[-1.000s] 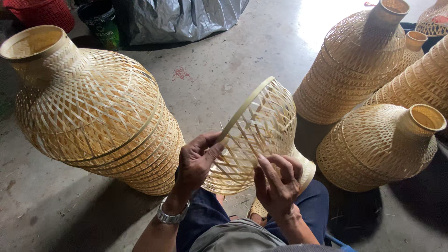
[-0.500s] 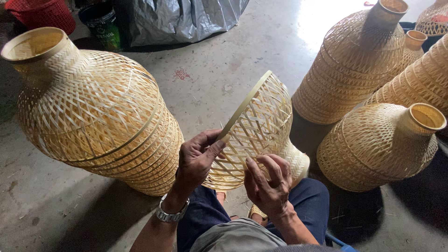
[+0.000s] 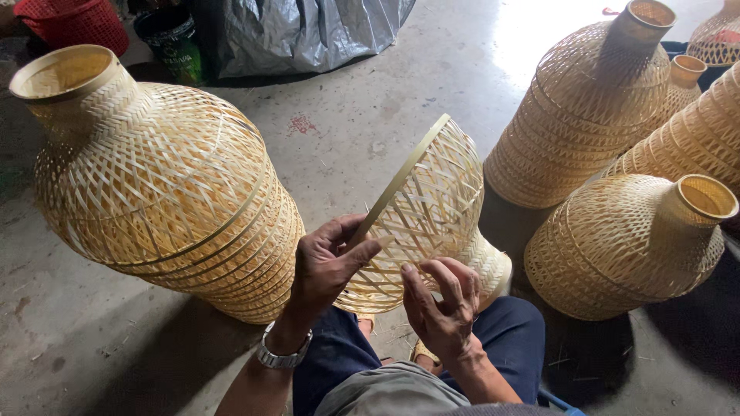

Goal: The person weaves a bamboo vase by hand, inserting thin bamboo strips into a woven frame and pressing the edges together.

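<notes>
A small woven bamboo lampshade [image 3: 432, 208] rests tilted on my lap, its wide hooped rim facing up and left. My left hand [image 3: 327, 262], with a metal wristwatch, grips that rim with thumb and fingers. My right hand [image 3: 443, 304] presses its fingertips into the open weave low on the shade's side. Beneath are my knees in dark blue trousers [image 3: 509, 339].
A large woven bamboo shade [image 3: 162, 185] stands on the concrete floor close to my left. Three more finished shades [image 3: 632, 243] cluster at the right. A red basket [image 3: 73, 23], a dark bucket [image 3: 169, 35] and a grey plastic sheet [image 3: 308, 31] lie at the back.
The small shade has tipped slightly more upright. My right hand slid down and left along its side, closer to my left hand.
</notes>
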